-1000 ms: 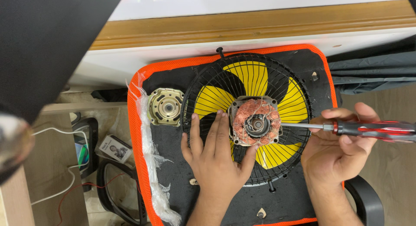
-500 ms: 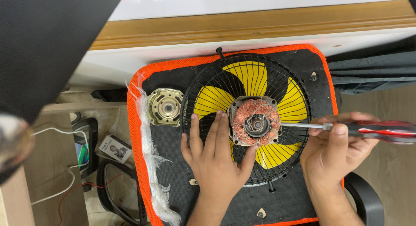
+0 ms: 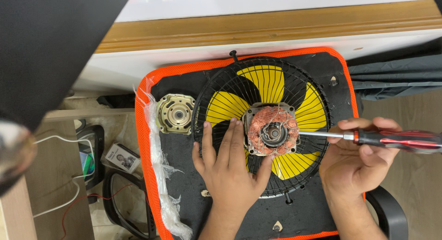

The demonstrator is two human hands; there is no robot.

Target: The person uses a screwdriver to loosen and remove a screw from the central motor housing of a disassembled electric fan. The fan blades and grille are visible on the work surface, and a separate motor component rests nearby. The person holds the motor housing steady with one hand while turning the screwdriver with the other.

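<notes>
Since a moment ago, the fingers of the right hand point(image 3: 357, 164) have been curled tighter over the screwdriver point(image 3: 368, 138), and little else has been moved. The screwdriver, with its red and black handle, is held flat by this closed hand, and its metal tip is pressed against the right side of the motor point(image 3: 271, 129). The motor, wrapped in copper wire, is seen in the middle of the round black fan guard point(image 3: 216, 97). Yellow fan blades point(image 3: 269, 81) are seen under the guard. The left hand point(image 3: 230, 168) is laid flat with its fingers spread apart on the guard, just beside the motor, and nothing is gripped by it. Everything is rested on a black mat with an orange edge point(image 3: 184, 67). A round metal cover point(image 3: 176, 113) is placed on the mat, left of the guard.
</notes>
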